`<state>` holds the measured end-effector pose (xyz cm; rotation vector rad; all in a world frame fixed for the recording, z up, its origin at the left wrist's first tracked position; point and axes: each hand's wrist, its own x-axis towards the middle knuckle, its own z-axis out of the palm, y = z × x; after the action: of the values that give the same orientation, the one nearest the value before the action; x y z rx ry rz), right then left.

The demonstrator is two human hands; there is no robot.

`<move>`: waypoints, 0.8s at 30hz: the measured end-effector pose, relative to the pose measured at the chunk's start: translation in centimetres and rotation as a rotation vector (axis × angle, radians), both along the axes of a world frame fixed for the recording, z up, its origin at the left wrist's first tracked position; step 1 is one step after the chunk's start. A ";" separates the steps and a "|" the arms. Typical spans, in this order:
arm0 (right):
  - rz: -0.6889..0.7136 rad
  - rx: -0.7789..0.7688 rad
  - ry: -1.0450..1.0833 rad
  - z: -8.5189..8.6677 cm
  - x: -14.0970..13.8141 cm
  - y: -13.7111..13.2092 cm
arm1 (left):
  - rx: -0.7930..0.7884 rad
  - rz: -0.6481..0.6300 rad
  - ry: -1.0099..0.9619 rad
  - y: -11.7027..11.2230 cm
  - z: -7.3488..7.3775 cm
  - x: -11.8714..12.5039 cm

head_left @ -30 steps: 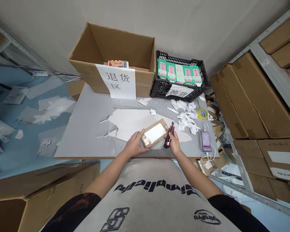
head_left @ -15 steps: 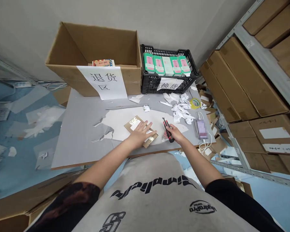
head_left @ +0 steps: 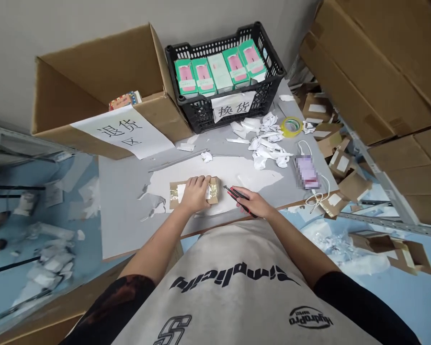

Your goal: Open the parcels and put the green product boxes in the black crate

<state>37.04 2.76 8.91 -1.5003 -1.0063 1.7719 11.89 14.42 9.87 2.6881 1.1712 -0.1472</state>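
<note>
A small taped cardboard box (head_left: 214, 188) with a white label lies lengthwise on the table near its front edge. My left hand (head_left: 196, 192) is closed over the box from above, fingers bent across its far edge and the thumb on the near side. In my right hand (head_left: 254, 203) is a black and red utility knife (head_left: 237, 193). Its blade points left, a short gap from the box's right end. White torn paper on the tabletop (head_left: 158, 171) lies under and around the box.
Behind stand a large cardboard box (head_left: 165, 115) and a black plastic crate (head_left: 197, 115) holding several green-and-pink boxes. Crumpled paper (head_left: 269, 153), a yellow tape roll (head_left: 292, 127) and a phone (head_left: 307, 172) with a white cable are on the right. Stacked cartons (head_left: 359, 67) rise beyond.
The box has turned so that it lies straight left to right. My left hand has gone from lying flat on it to gripping it. The knife has tilted, its blade now toward the box.
</note>
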 end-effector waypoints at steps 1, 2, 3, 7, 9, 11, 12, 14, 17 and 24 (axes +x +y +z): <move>0.015 0.002 0.005 -0.4 0.1 0.7 | -0.010 0.012 0.009 0.0 0.0 0.2; 0.026 0.002 0.013 -0.7 0.2 1.3 | -0.019 0.025 0.015 0.1 -0.1 0.3; 0.035 0.002 0.026 -1.1 0.3 1.8 | -0.028 0.040 0.019 0.2 -0.1 0.5; 0.070 0.002 0.104 -2.2 0.6 3.5 | -0.058 0.118 0.030 0.1 -0.1 1.0; 0.082 0.004 0.145 -2.6 0.7 4.2 | -0.068 0.153 0.038 0.0 -0.1 1.3; 0.101 0.004 0.169 -2.8 0.8 5.0 | -0.068 0.181 0.048 -0.3 -0.1 1.5; 0.113 0.002 0.173 -2.9 0.9 5.3 | -0.067 0.194 0.054 -0.5 -0.1 1.6; 0.139 0.003 0.158 -2.9 1.1 5.9 | -0.070 0.221 0.068 -0.8 -0.1 1.9; 0.181 0.044 0.089 -2.7 1.2 6.3 | -0.081 0.268 0.080 -1.1 -0.1 2.1; 0.202 0.127 0.020 -2.5 0.3 6.3 | -0.128 0.329 0.071 -1.1 -0.4 2.2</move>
<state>37.31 9.07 6.39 -1.3392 -1.2736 1.8181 14.06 13.28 9.42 2.3595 1.5485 -0.2570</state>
